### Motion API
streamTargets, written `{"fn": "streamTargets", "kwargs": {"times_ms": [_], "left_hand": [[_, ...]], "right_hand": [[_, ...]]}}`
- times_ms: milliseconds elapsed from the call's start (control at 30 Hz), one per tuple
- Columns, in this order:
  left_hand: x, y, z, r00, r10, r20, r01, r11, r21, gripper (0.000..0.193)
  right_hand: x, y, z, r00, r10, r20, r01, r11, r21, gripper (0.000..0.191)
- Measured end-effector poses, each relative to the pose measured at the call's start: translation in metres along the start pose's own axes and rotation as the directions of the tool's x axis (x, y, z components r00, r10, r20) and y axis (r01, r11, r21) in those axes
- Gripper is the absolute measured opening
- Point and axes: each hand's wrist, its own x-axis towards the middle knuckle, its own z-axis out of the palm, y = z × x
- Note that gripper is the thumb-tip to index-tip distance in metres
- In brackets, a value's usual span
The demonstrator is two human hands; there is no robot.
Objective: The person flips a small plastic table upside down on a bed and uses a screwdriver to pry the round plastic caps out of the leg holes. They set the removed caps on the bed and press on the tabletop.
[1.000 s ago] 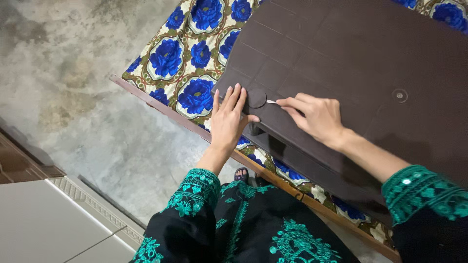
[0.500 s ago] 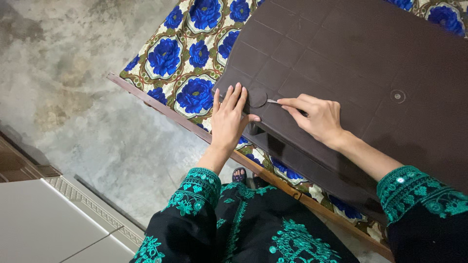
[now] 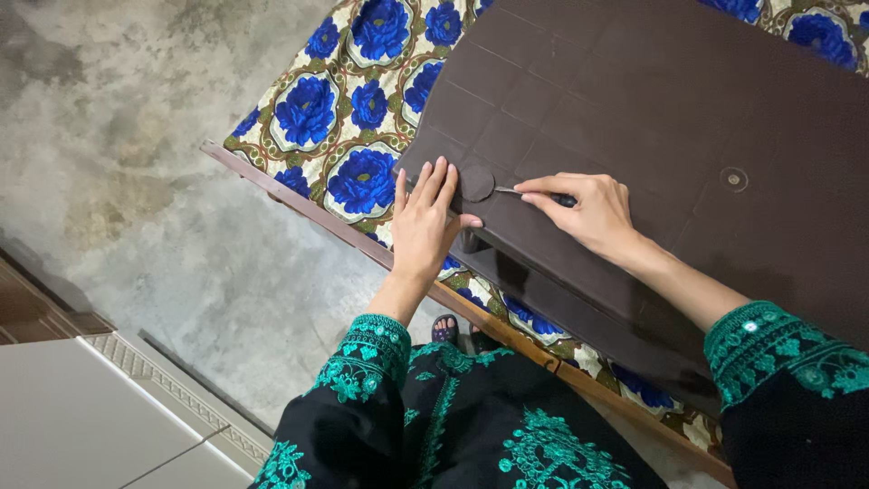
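Note:
A dark brown plastic table top with a moulded square grid lies on a bed. My left hand rests flat on its near corner, fingers together, thumb under the edge. My right hand grips a thin screwdriver whose metal tip points at a round cap set in that corner. A second small round fitting sits further right on the top.
The bed carries a sheet with blue flowers and has a brown wooden rail. A grey concrete floor lies to the left. A white cabinet edge stands at the lower left. My black sleeves have green embroidery.
Both hands stay at the corner; the view has shifted slightly, and the screwdriver tip remains beside the round cap.

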Motion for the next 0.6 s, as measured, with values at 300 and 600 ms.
{"fn": "streamTargets", "kwargs": {"times_ms": [300, 600], "left_hand": [[0.013, 0.004, -0.010, 0.999, 0.016, 0.031, -0.016, 1.000, 0.003, 0.084], [0.038, 0.028, -0.018, 0.993, 0.054, 0.102, -0.050, 0.998, -0.037, 0.064]], "right_hand": [[0.000, 0.005, -0.005, 0.996, 0.064, 0.060, -0.068, 0.996, 0.066, 0.018], [-0.009, 0.004, -0.010, 0.997, 0.069, 0.029, -0.071, 0.995, 0.068, 0.018]]}}
